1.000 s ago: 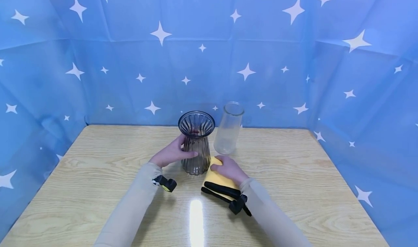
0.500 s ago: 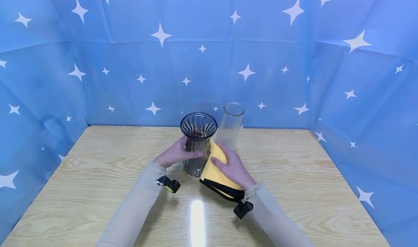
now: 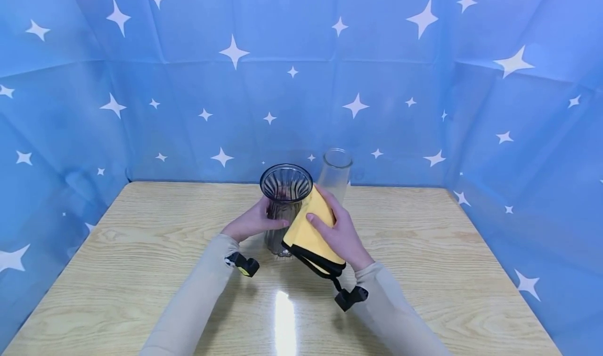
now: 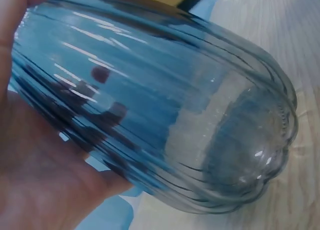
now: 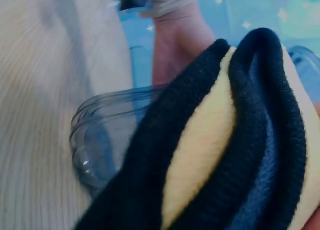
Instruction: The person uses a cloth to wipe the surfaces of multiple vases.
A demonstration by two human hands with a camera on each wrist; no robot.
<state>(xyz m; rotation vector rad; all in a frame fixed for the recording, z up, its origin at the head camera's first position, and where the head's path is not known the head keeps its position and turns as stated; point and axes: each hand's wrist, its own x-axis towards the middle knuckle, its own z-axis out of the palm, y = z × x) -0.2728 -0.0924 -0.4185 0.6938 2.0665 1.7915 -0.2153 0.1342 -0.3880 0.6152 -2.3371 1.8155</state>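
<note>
A dark ribbed glass vase (image 3: 278, 238) with a flared rim is gripped around its left side by my left hand (image 3: 252, 221). The left wrist view shows the vase (image 4: 150, 105) with the palm and thumb of my left hand (image 4: 35, 165) on it. My right hand (image 3: 341, 233) holds a folded yellow cloth (image 3: 308, 230) with black edging, up against the vase's right side below the rim. In the right wrist view the folded cloth (image 5: 205, 145) covers part of the vase (image 5: 110, 140); most of the right hand is hidden there.
A clear glass vase (image 3: 335, 175) stands right behind the cloth, partly covered by it and by the right hand. The wooden table (image 3: 155, 230) ends at a blue curtain (image 3: 282, 89) with white stars.
My right hand has lifted the cloth off the table and moved it up along the dark vase's right side. The left hand and that vase have shifted slightly right.
</note>
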